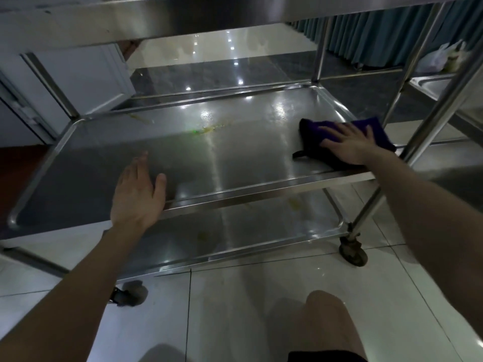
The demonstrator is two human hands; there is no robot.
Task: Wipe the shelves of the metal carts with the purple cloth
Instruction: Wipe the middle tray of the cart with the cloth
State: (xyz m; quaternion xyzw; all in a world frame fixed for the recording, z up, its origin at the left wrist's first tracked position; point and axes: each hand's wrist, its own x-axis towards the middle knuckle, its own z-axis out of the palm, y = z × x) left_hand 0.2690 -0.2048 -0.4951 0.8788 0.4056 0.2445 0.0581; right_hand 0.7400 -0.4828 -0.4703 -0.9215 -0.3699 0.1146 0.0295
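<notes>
On the middle shelf [183, 158] of the metal cart, right-hand end: purple cloth [318, 126] lies flat against the steel, close to the right rim and the front right post [428, 121]. My right hand [352, 145] presses on it, palm down, fingers straight and spread, nothing gripped. My left hand [138, 194] is released, fingers extended, thumb out, at the front rim left of centre; contact with the rim cannot be confirmed. Yellowish smear [209, 129] near shelf centre, well apart from the cloth. Top shelf [130, 19] overhangs the work area. Bottom shelf [235, 231] below shows faint yellowish marks. Casters: front right [352, 253] and front left [128, 293], both on the tiled floor [261, 296]. Beyond the right post, part of a second cart [428, 84] with a plastic bag [439, 57] on it; teal curtain [379, 32] behind. White cabinet [86, 74] at rear left. My knee [324, 317] is in the foreground.
</notes>
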